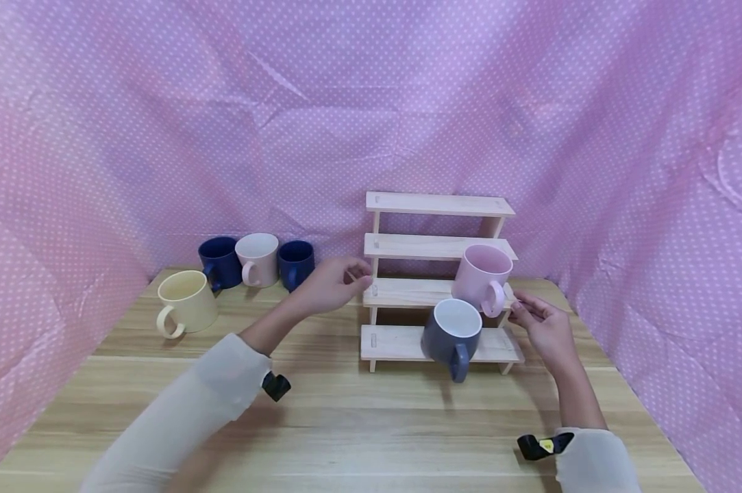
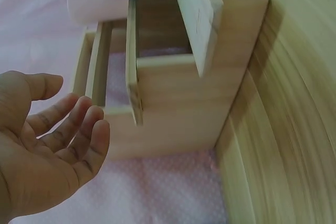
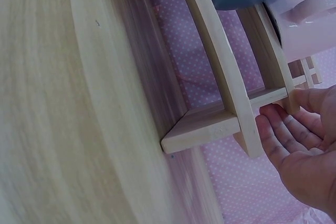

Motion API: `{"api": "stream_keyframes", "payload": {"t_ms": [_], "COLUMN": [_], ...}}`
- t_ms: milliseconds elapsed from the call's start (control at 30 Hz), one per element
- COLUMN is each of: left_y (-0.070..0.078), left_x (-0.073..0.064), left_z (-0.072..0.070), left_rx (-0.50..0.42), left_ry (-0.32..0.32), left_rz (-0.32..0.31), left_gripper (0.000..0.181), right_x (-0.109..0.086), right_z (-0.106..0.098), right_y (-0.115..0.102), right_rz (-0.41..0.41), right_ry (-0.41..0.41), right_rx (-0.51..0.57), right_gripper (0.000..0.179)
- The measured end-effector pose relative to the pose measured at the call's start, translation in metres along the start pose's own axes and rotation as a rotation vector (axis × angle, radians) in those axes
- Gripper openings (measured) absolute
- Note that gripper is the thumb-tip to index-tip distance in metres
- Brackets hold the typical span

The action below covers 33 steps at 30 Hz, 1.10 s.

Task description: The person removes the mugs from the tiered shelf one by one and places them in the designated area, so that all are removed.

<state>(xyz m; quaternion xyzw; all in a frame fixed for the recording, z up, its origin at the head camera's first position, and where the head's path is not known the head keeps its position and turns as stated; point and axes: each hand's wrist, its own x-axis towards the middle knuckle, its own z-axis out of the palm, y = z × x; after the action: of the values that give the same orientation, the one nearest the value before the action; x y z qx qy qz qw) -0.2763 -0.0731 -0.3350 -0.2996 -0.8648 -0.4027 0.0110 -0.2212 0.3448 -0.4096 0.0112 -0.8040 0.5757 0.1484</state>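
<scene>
A stepped wooden shelf rack (image 1: 429,247) with several tiers stands on the table. At the right end of one of its lower boards, my right hand (image 1: 546,332) pinches the edge; thumb and fingers lie on either side of the board in the right wrist view. My left hand (image 1: 334,284) is beside the rack's left side, its fingers loosely bent and apart from the boards in the left wrist view. A pink mug (image 1: 478,277) sits on the second board from the bottom, handle toward me. On the lowest board stands a grey mug (image 1: 447,339), white inside.
To the left on the wooden table (image 1: 346,424) are a cream-yellow mug (image 1: 194,308), a dark blue mug (image 1: 223,263), a pale pink mug (image 1: 262,263) and another dark blue mug (image 1: 297,263). Pink dotted cloth (image 1: 321,123) hangs behind and along both sides.
</scene>
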Motion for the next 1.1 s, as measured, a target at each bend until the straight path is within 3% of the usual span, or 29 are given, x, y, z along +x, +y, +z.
{"api": "stream_keyframes", "payload": {"t_ms": [333, 633, 1100], "left_y": [0.025, 0.048, 0.073], "left_x": [0.020, 0.033, 0.051], "left_z": [0.026, 0.049, 0.077], "left_rx": [0.045, 0.012, -0.022], "left_ry": [-0.066, -0.092, -0.171], "left_rz": [0.086, 0.141, 0.154], "left_gripper": [0.028, 0.026, 0.026], "right_x": [0.000, 0.000, 0.001], "right_z": [0.001, 0.000, 0.003], "right_y": [-0.002, -0.001, -0.002], "right_rz": [-0.013, -0.001, -0.005], "right_ry": [0.004, 0.003, 0.007], "right_rx": [-0.004, -0.008, 0.023], "right_gripper": [0.050, 0.051, 0.049]}}
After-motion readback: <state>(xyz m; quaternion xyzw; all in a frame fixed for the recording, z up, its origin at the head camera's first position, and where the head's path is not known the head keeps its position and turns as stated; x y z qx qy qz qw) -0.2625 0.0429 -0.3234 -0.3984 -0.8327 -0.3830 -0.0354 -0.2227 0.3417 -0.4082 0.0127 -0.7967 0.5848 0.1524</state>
